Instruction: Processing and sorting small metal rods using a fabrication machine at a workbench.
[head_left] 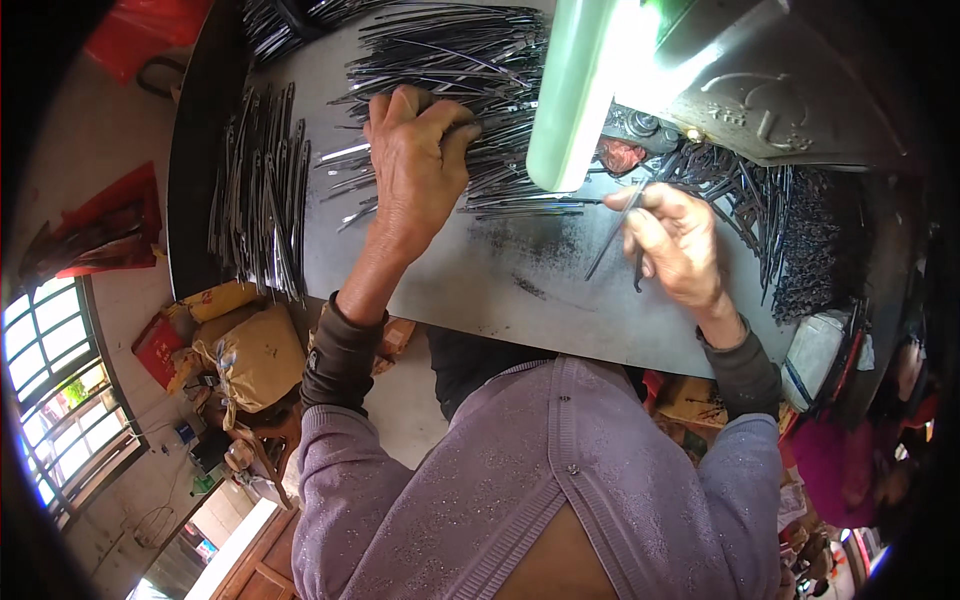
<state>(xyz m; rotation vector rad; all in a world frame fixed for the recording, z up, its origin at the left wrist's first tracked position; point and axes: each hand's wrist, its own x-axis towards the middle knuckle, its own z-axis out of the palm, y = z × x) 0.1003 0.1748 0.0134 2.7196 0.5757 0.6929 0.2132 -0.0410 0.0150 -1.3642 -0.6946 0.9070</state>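
Note:
Across the far middle of the grey metal table point(440, 290) spreads a pile of thin dark metal strips point(450, 50), mostly lying crosswise. My left hand point(420, 150) rests on this pile, its fingers curled down among the strips; the fingertips are hidden, so what they grip cannot be seen. Over the table's right part, my right hand point(675, 240) is closed on a slim dark metal strip point(606, 250), pinched between thumb and forefinger and slanting down to the left. Another dark piece point(638, 272) pokes out below its curled fingers.
A bundle of strips point(262, 190) lies on the table's left side. A lit tube lamp point(572, 100) and a grey-green machine body point(770, 85) overhang the far right. More dark strips point(745, 195) are heaped beneath the machine. A tan sack point(255, 355) stands on the left.

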